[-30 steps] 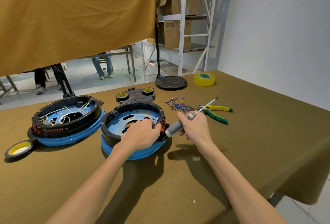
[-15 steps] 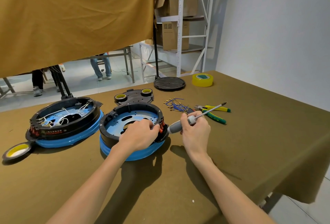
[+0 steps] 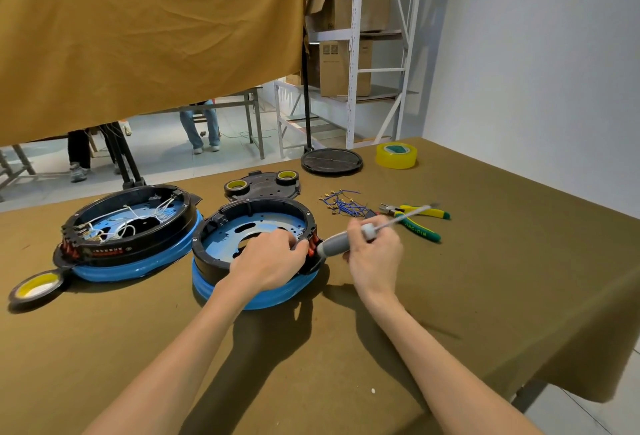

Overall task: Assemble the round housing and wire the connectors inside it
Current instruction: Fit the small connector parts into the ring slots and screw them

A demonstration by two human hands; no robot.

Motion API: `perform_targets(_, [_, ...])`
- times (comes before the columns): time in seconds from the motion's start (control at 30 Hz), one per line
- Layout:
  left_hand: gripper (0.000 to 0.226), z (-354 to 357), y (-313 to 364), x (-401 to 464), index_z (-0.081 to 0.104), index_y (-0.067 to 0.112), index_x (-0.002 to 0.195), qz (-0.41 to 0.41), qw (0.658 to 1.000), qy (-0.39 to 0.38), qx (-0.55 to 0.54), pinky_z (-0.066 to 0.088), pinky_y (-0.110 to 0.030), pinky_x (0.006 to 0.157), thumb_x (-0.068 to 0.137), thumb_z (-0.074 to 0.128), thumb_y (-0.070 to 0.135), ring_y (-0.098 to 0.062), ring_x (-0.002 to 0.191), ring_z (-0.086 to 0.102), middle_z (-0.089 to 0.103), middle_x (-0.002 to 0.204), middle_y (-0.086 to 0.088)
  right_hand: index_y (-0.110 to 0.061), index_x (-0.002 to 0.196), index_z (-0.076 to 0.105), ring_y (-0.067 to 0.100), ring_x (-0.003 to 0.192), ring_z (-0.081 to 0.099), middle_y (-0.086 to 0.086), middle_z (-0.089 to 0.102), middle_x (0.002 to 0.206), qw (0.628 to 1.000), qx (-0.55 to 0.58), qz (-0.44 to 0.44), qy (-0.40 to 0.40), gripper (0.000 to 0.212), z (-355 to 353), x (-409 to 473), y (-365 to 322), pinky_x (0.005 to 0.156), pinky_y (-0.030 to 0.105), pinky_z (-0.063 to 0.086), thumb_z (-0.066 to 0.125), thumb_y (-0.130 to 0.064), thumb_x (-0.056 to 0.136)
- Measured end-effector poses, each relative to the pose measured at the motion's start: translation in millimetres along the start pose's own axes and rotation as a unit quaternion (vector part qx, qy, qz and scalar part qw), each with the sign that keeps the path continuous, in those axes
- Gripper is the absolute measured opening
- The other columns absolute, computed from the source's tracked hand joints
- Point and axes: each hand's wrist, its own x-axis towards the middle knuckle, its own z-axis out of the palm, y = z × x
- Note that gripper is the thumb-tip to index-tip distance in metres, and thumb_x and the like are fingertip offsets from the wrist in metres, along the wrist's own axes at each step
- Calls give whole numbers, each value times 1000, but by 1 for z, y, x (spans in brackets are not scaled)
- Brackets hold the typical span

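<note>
1. The round housing (image 3: 256, 226) I'm assembling sits at centre frame; my left hand (image 3: 268, 263) curls over its right rim, steadying it by the red connectors (image 3: 312, 244).
2. My right hand (image 3: 375, 251) wraps the screwdriver (image 3: 349, 238), handle end toward the connectors, tip pointing away; probably I'm not driving yet.
3. Blue wires (image 3: 343, 205) lie upper right, within reach.

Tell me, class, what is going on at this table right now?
A person is assembling a round housing. The left hand grips its right rim by the red connectors, while the right hand holds a screwdriver, tip pointing away. This housing has no wires yet; a second housing to the left is already wired. Blue wires and pliers lie nearby.
</note>
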Motion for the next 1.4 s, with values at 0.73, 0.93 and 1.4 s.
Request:
perform_targets(0.73, [38, 1, 2, -12, 65, 26, 112, 23, 995, 98, -2, 44, -29, 56, 98, 49, 58, -9, 69, 59, 60, 73, 11, -36, 93, 57, -3, 60, 54, -7, 62, 76, 877, -321, -31, -357, 21, -59, -18, -13, 53, 15, 40, 43, -35, 109])
perform_targets(0.93, [39, -1, 1, -13, 63, 23, 121, 57, 995, 77, 8, 44, -26, 55, 101, 48, 54, -9, 69, 59, 61, 77, 9, -31, 100, 60, 7, 68, 54, -7, 64, 81, 850, -349, -28, -393, 20, -60, -15, -14, 60, 22, 41, 43, -35, 109])
perform_targets(1.4, [43, -3, 3, -15, 64, 22, 119, 50, 995, 90, 17, 44, -28, 56, 96, 53, 57, -9, 70, 57, 60, 76, 9, -30, 100, 59, 12, 70, 60, -4, 66, 82, 853, -360, -66, -371, 22, -58, -12, -3, 62, 31, 51, 40, -38, 109])
